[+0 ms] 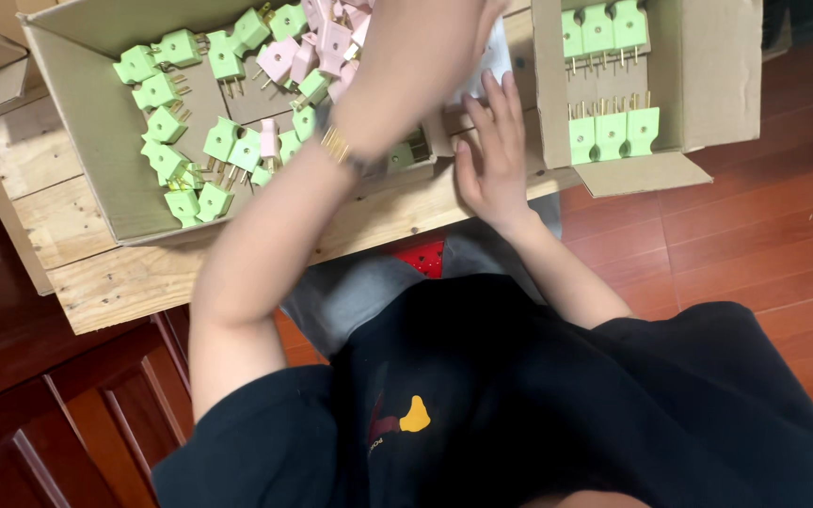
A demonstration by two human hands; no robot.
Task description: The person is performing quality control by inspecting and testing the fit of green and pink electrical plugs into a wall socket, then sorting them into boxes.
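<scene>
On the pale wooden bench, the right hand lies flat, fingers spread, touching a white piece between two cardboard boxes; it grips nothing; the left hand reaches across above it, mostly out of frame, so I cannot tell its grip; loose green plugs and pink plugs fill the left box; green plugs stand in rows in the right box.

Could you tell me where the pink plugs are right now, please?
The pink plugs lie at the top of the head view, inside the large cardboard box, among green plugs, beside the left forearm.
</scene>
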